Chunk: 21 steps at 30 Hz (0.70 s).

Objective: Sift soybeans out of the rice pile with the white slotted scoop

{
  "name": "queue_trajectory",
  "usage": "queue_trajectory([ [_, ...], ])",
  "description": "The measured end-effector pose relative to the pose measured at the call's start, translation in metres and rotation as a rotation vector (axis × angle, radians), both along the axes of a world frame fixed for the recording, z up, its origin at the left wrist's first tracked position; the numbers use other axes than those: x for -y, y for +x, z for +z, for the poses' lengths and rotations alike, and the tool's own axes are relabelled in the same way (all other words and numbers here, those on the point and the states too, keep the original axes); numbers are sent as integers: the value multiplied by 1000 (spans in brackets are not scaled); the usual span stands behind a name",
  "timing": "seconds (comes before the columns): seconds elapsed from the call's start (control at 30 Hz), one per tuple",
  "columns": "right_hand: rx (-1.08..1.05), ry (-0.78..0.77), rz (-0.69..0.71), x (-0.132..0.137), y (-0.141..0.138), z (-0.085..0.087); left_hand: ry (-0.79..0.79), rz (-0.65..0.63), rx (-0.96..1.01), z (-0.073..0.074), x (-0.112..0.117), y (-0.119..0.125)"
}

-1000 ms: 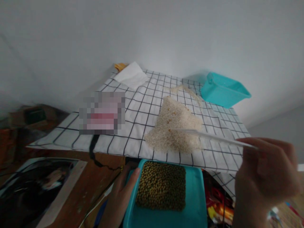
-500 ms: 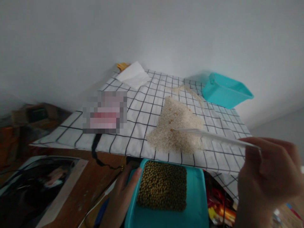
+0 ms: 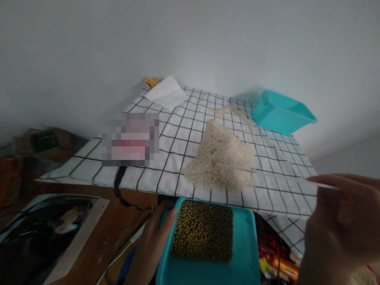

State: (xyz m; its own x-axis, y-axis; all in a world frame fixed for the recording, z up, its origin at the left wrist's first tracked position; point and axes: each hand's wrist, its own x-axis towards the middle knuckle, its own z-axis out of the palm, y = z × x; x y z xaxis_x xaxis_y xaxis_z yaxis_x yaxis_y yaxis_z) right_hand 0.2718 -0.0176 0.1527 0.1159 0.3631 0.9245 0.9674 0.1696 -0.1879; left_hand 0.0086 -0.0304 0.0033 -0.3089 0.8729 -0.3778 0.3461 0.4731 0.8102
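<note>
Small yellow-brown beans [image 3: 214,164]: several dot a pale grain heap [image 3: 231,152], so work looks unfinished. Round green-brown beans [image 3: 204,231] lie massed in turquoise plastic tub [image 3: 246,237]. Right hand [image 3: 346,215] pinches slim pale tool [image 3: 237,168], tip beside one bean. Left hand [image 3: 156,235] at tub's rim; grip, I can't tell.

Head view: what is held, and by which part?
Right hand: slender whitish stick-like tool, by its right end. Left hand touches turquoise rectangular tub at left rim; grip unclear.

A plain grey wall [image 3: 190,43] rises behind a table [image 3: 170,154] covered in white cloth [image 3: 80,166] with thin black grid lines. The light is dim and soft. Scuffed brown wood [image 3: 105,235] shows at the lower left.
</note>
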Motion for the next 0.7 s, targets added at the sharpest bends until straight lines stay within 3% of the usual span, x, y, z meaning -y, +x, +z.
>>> queue_trajectory([
  [0.23, 2, -100, 16, -4, -3, -4, 60, -51, 33, 5, -2, 2],
  [0.47, 80, 125, 58, -8, 13, -2, 89, -56, 21, 9, -4, 4],
  [0.7, 63, 25, 89, -7, 9, -2, 79, -59, -9, 7, -4, 1],
])
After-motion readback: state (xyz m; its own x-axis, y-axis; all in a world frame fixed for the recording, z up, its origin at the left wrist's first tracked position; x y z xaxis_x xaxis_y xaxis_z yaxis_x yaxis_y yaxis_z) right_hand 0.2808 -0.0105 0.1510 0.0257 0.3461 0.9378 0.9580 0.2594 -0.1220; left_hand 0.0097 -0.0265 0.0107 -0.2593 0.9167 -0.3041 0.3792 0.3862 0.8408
